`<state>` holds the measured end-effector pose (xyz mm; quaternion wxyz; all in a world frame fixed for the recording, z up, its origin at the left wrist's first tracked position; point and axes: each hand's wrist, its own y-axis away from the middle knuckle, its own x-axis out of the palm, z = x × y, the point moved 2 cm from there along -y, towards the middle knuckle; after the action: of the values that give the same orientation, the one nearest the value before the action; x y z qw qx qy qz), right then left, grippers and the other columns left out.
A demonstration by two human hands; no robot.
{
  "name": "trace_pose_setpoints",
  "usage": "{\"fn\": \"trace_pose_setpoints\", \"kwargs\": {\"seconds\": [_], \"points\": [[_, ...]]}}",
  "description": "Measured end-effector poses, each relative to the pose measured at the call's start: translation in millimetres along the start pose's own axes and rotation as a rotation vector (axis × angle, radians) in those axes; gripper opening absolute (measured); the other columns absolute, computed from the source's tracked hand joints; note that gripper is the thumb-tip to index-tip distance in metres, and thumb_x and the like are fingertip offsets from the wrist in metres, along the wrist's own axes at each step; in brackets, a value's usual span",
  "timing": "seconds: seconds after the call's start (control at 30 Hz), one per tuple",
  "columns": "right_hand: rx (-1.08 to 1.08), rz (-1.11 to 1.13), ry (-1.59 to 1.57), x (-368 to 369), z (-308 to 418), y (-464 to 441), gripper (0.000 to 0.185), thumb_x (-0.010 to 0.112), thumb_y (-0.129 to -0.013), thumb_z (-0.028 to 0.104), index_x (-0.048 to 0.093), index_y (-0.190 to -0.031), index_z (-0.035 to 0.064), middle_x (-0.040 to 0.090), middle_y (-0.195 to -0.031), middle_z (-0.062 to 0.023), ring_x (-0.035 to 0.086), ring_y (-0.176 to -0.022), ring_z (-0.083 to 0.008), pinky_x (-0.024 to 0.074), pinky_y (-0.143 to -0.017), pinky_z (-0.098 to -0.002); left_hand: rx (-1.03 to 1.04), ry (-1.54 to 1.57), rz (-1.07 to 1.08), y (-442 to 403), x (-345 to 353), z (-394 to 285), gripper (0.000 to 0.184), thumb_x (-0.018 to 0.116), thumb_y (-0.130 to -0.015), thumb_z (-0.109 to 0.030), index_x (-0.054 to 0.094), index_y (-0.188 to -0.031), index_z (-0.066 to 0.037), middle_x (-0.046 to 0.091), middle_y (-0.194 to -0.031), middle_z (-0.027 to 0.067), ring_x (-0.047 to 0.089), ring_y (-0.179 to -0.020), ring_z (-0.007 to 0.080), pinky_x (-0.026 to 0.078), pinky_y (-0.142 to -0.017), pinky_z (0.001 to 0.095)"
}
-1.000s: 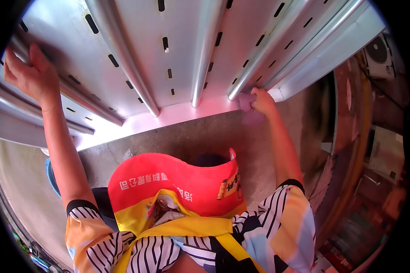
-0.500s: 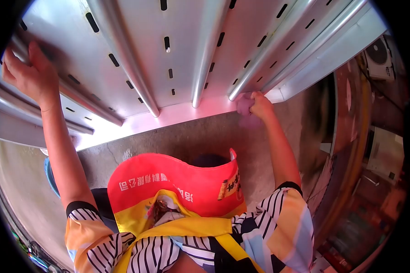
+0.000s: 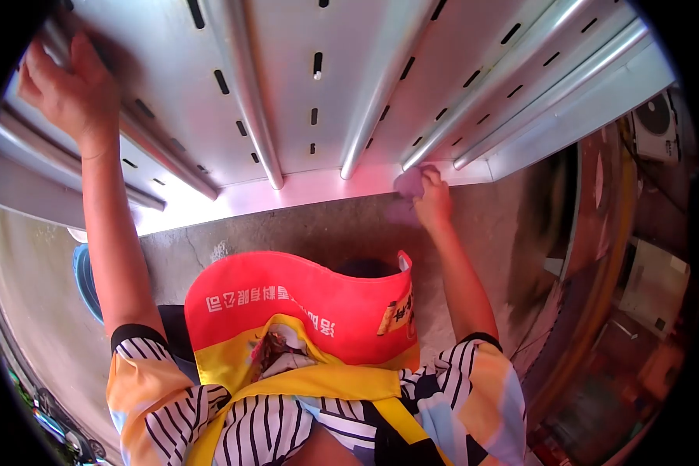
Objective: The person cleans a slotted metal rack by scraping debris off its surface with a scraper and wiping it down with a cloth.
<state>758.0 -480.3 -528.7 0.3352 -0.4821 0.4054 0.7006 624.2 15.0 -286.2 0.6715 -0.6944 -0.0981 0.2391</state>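
Observation:
A large metal panel [image 3: 318, 140] with slots and several round metal bars fills the upper view. My left hand [image 3: 74, 89] rests at its upper left, fingers curled around one of the bars. Near the panel's lower edge, right of the middle, my right hand [image 3: 433, 200] is closed on a purple cloth [image 3: 408, 186]. The cloth hangs down beside the fingers, against or just in front of the edge; contact is hard to tell.
I wear a red and yellow apron [image 3: 287, 299] over a patterned shirt. A blue tub [image 3: 85, 279] stands on the concrete floor [image 3: 303, 229] behind my left forearm. To the right are a white outdoor fan unit [image 3: 654, 128] and dim clutter.
My right hand and the purple cloth have shifted left along the panel's lower edge. The left hand keeps its hold, while the view has tilted slightly.

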Motion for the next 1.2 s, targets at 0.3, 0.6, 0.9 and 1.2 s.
{"fn": "trace_pose_setpoints", "kwargs": {"seconds": [0.3, 0.6, 0.9, 1.2], "points": [[-0.15, -0.131, 0.153, 10.8, 73.1, -3.4, 0.052, 0.065, -0.07, 0.004, 0.057, -0.121, 0.0089, 0.052, -0.127, -0.0079, 0.052, -0.108, -0.0307, 0.0483, -0.088, -0.0404, 0.005, 0.026, 0.0, 10.3, 6.5, 9.8, 0.05, 0.069, -0.084, -0.028, 0.052, -0.125, -0.004, 0.055, -0.115, 0.0181, 0.045, -0.112, 0.0343, 0.041, -0.093, 0.0406], [-0.276, 0.201, -0.171, 24.4, 67.6, -2.6, 0.055, 0.063, -0.072, 0.004, 0.056, -0.126, 0.0113, 0.047, -0.135, -0.0046, 0.047, -0.121, -0.0289, 0.0425, -0.099, -0.0383, -0.152, 0.153, 0.126, 14.2, -0.9, -14.4, 0.052, 0.047, -0.093, -0.011, 0.034, -0.143, -0.004, 0.034, -0.139, 0.0231, 0.042, -0.122, 0.0419, 0.033, -0.105, 0.0473], [-0.258, 0.135, -0.007, 28.0, 97.0, -4.8, 0.043, 0.06, -0.072, 0.007, 0.06, -0.116, 0.0079, 0.05, -0.129, -0.0027, 0.049, -0.114, -0.0287, 0.0453, -0.095, -0.0369, -0.205, 0.141, 0.149, 20.4, 6.2, -19.1, 0.055, 0.049, -0.089, -0.006, 0.033, -0.142, -0.003, 0.035, -0.136, 0.0295, 0.038, -0.124, 0.0457, 0.035, -0.104, 0.0468], [-0.352, -0.271, -0.093, 44.4, 59.3, -12.9, 0.047, 0.062, -0.069, 0.001, 0.059, -0.116, 0.0062, 0.049, -0.13, -0.0092, 0.05, -0.113, -0.0348, 0.0449, -0.093, -0.0408, 0.394, 0.717, 1.002, 95.7, -149.0, -88.1, 0.058, 0.063, -0.082, -0.014, 0.043, -0.137, -0.006, 0.042, -0.14, 0.0149, 0.042, -0.128, 0.0334, 0.035, -0.105, 0.0446]]}}
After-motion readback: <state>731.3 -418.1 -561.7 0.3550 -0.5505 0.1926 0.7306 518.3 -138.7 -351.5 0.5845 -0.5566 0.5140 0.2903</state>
